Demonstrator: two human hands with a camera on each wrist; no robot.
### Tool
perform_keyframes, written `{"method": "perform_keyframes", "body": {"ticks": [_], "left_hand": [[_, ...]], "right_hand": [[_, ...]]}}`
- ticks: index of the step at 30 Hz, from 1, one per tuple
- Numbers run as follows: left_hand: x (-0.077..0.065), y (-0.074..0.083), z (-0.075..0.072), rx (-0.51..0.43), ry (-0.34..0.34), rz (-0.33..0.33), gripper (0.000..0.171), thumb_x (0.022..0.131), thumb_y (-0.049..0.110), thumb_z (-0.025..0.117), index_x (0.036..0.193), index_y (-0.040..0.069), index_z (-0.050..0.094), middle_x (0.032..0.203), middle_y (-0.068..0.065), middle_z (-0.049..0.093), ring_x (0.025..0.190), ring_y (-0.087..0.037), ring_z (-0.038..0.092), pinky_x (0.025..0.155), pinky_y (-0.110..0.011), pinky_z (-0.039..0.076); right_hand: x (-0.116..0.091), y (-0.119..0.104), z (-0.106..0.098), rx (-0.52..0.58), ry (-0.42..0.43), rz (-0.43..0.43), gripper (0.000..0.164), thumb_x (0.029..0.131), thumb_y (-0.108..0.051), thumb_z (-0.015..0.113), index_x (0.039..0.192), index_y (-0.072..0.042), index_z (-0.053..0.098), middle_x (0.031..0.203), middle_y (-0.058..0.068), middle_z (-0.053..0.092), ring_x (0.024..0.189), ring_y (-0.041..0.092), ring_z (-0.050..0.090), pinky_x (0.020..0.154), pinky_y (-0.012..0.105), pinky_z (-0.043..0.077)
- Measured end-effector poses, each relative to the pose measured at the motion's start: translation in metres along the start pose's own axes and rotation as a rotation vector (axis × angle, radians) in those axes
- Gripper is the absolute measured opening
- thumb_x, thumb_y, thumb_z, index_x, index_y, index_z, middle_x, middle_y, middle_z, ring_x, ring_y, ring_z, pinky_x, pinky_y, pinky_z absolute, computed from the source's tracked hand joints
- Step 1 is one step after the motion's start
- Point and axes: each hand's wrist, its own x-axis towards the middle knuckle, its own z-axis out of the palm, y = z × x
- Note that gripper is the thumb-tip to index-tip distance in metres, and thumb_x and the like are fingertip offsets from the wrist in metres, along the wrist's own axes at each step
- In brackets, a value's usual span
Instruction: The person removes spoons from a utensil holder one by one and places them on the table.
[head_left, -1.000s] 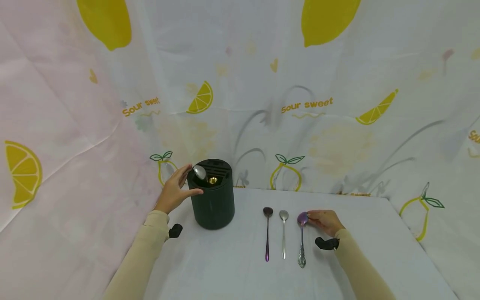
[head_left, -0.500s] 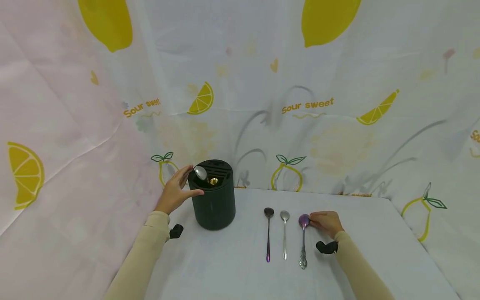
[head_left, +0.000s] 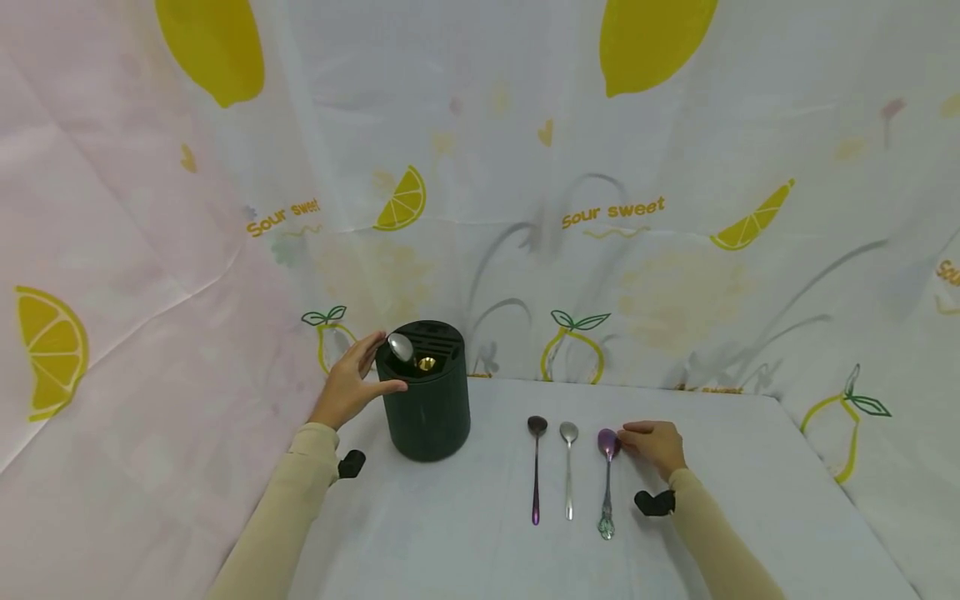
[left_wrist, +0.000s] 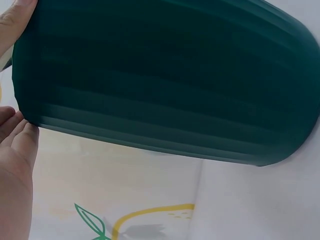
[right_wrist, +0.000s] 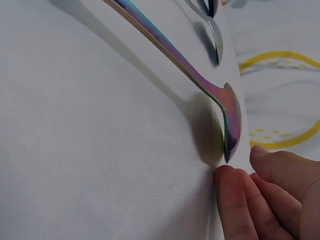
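My left hand holds the rim of a dark green utensil holder, thumb on the near side and fingers behind. In the left wrist view, the holder's ribbed wall fills most of the picture. A silver spoon's bowl and a shiny gold piece stick up from the holder's top opening. On the white table lies a purple, rainbow-tinted spoon. My right hand rests by its bowl, fingertips right at the tip, thumb and forefinger apart in the right wrist view.
Left of the purple spoon lie a silver spoon and a dark spoon with a purple handle end, roughly parallel. The table meets a lemon-print cloth backdrop behind and on the sides.
The purple spoon's bowl has shifted slightly to the right and nearer. My right fingertips, which overlapped the bowl's edge, now sit just beside it. The left hand and holder stay put.
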Motion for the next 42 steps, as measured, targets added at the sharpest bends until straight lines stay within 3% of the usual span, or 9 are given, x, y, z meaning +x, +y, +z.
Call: {"method": "perform_keyframes", "body": {"ticks": [4,10,16,26,33,38,42], "left_hand": [[-0.001,-0.001,0.000,0.007,0.002,-0.004,0.104,0.068,0.043,0.086,0.153,0.020,0.031,0.154,0.002,0.034,0.142,-0.014,0.030,0.112,-0.021,0.033],[-0.001,-0.003,0.001,0.012,-0.002,-0.003,0.103,0.070,0.042,0.086,0.154,0.022,0.029,0.155,0.002,0.033,0.142,-0.014,0.030,0.111,-0.020,0.033],[-0.001,-0.003,0.001,0.026,-0.005,-0.003,0.104,0.070,0.044,0.085,0.154,0.022,0.029,0.155,0.003,0.033,0.142,-0.013,0.030,0.112,-0.022,0.033],[-0.001,-0.001,0.000,0.037,-0.008,-0.013,0.104,0.070,0.046,0.084,0.154,0.021,0.029,0.155,0.005,0.032,0.142,-0.011,0.029,0.113,-0.025,0.033],[-0.001,-0.002,0.001,0.036,-0.010,-0.012,0.104,0.070,0.047,0.084,0.154,0.021,0.029,0.155,0.004,0.033,0.142,-0.011,0.029,0.112,-0.026,0.034],[-0.003,0.000,0.001,0.040,-0.007,-0.013,0.104,0.071,0.048,0.083,0.155,0.022,0.028,0.155,0.004,0.032,0.142,-0.012,0.029,0.113,-0.026,0.034],[-0.004,0.000,0.000,0.045,-0.008,-0.016,0.103,0.071,0.048,0.083,0.155,0.022,0.027,0.155,0.004,0.032,0.142,-0.012,0.029,0.113,-0.026,0.034]], "right_hand": [[0.000,-0.006,-0.004,-0.060,0.002,-0.020,0.036,0.087,-0.020,0.074,0.112,0.006,0.070,0.102,0.017,0.072,0.105,0.032,0.066,0.100,0.051,0.048],[0.005,-0.021,-0.005,0.029,-0.014,-0.067,0.038,0.089,-0.015,0.072,0.116,0.011,0.066,0.098,0.017,0.073,0.084,0.018,0.072,0.087,0.034,0.059],[0.011,-0.046,0.004,0.118,-0.037,-0.131,0.037,0.090,-0.011,0.070,0.116,0.015,0.063,0.100,0.021,0.071,0.086,0.024,0.072,0.078,0.027,0.061],[0.026,-0.101,0.038,0.245,-0.139,-0.235,0.033,0.091,-0.010,0.069,0.117,0.010,0.065,0.106,0.024,0.069,0.094,0.030,0.070,0.081,0.029,0.060],[0.019,-0.159,0.061,0.327,-0.250,-0.342,0.033,0.091,-0.005,0.068,0.117,0.015,0.063,0.106,0.028,0.067,0.095,0.034,0.069,0.083,0.032,0.060],[0.014,-0.183,0.089,0.393,-0.290,-0.407,0.033,0.089,-0.011,0.073,0.117,0.006,0.067,0.107,0.024,0.069,0.099,0.034,0.068,0.087,0.033,0.059],[0.004,-0.205,0.108,0.400,-0.307,-0.468,0.029,0.089,-0.011,0.073,0.114,0.003,0.070,0.105,0.017,0.071,0.095,0.025,0.070,0.086,0.033,0.059]]}}
